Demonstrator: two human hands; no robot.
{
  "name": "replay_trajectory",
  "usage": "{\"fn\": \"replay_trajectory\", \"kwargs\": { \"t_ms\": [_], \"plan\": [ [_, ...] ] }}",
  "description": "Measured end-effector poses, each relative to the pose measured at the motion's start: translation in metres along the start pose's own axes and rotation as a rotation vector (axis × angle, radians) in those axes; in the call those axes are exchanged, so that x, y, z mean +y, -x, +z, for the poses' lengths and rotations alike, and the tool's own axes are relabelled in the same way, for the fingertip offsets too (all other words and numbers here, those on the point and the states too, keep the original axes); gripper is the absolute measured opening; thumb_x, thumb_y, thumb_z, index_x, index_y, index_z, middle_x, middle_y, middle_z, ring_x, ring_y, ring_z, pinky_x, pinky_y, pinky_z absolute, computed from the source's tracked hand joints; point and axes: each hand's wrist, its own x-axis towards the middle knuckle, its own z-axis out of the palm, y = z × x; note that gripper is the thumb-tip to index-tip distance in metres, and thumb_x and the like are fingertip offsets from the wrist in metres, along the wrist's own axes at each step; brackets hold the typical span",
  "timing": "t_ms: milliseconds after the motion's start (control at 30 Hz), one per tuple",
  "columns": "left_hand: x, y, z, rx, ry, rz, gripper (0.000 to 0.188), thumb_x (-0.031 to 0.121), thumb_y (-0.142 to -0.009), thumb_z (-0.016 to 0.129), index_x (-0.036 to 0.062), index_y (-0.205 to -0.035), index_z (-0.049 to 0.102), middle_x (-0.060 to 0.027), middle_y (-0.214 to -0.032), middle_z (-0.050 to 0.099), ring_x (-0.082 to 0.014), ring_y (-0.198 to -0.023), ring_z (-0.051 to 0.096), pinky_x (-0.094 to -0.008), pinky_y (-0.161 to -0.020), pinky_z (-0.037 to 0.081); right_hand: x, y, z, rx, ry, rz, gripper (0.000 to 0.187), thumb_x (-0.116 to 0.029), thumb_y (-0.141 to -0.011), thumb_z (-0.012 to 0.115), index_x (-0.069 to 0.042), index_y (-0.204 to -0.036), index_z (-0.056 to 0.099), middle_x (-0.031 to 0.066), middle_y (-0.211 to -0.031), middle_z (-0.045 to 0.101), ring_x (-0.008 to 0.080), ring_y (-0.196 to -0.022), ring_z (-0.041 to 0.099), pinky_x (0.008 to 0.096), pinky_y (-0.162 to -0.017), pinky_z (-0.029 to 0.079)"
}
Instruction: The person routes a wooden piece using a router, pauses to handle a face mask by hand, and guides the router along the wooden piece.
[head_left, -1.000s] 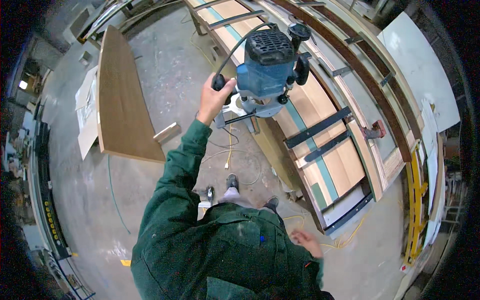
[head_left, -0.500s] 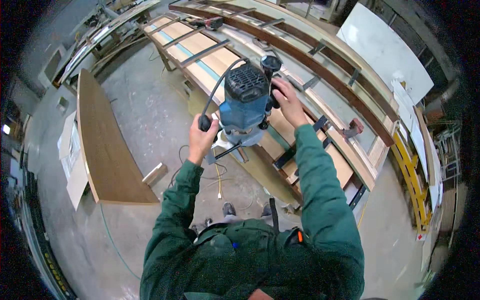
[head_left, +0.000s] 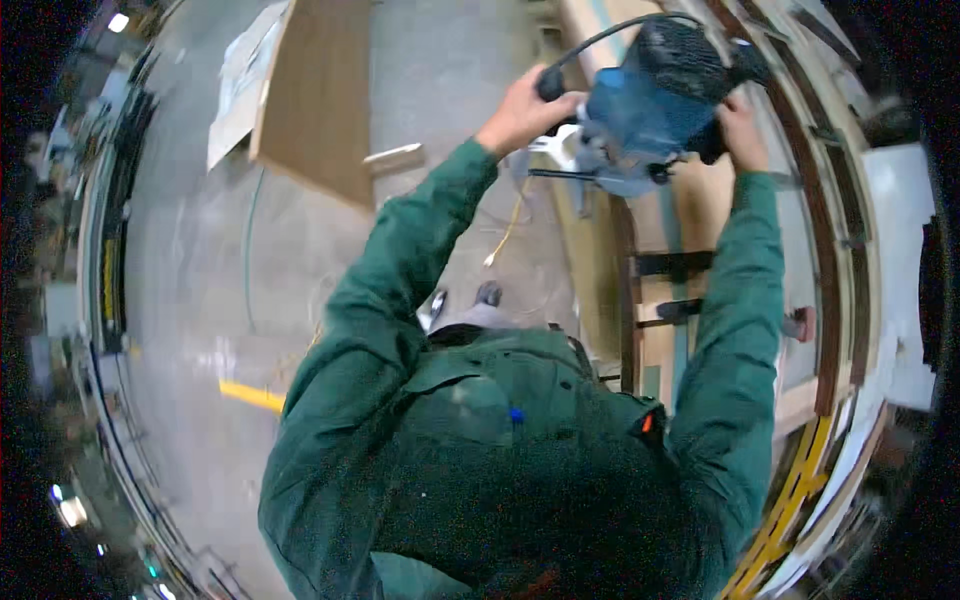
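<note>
I hold a blue plunge router (head_left: 655, 100) with a black vented top in both hands, up in front of me. My left hand (head_left: 522, 112) grips its left black knob, where the black cord leaves the tool. My right hand (head_left: 738, 122) grips the right knob. The router hangs above the near edge of a long curved wooden workpiece (head_left: 690, 215) clamped with black cross bars. Both my sleeves are dark green.
A brown wooden panel (head_left: 320, 95) lies on the concrete floor to the left, with a small wood offcut (head_left: 393, 155) beside it. Yellow and white cables (head_left: 505, 235) trail on the floor near my feet. A yellow frame (head_left: 780, 520) stands at lower right.
My right hand came up from my side and took the router's right knob. The view has swung, and the router now sits higher and further right in the picture.
</note>
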Motion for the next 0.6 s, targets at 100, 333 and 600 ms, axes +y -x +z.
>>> {"fn": "replay_trajectory", "kwargs": {
  "t_ms": [100, 333, 600],
  "plan": [
    [0.009, 0.01, -0.006, 0.015, -0.119, -0.062, 0.063, 0.041, -0.078, 0.07, -0.0013, -0.118, 0.047, -0.0132, -0.095, 0.057, -0.0195, -0.087, 0.057, -0.0333, -0.076, 0.049, -0.003, -0.004, 0.014, 0.048, -0.051, 0.098, 0.033, -0.018, -0.086, 0.056, 0.0, -0.112, 0.062, 0.0046, -0.094, 0.065, 0.0113, -0.078, 0.057, 0.0256, -0.072, 0.044],
    [0.091, 0.194, -0.058, -0.822, 0.22, -0.077, 0.072, 0.052, -0.084, 0.059, 0.0045, -0.135, 0.04, -0.0147, -0.144, 0.032, -0.0287, -0.132, 0.03, -0.0438, -0.108, 0.025, -0.006, 0.0, 0.025, 0.054, -0.094, 0.149, 0.034, -0.018, -0.086, 0.057, 0.0, -0.115, 0.06, 0.0019, -0.089, 0.062, 0.011, -0.067, 0.054, 0.0258, -0.064, 0.043],
    [0.06, 0.275, -0.055, -0.781, 0.635, -0.355, 0.068, 0.06, -0.088, 0.042, 0.0049, -0.126, 0.053, -0.0175, -0.135, 0.045, -0.032, -0.128, 0.038, -0.0447, -0.108, 0.022, 0.0, 0.007, 0.02, 0.127, -0.208, 0.111, 0.029, -0.021, -0.088, 0.056, -0.001, -0.105, 0.065, -0.0004, -0.087, 0.063, 0.009, -0.071, 0.053, 0.0241, -0.065, 0.041]
  ]
}}
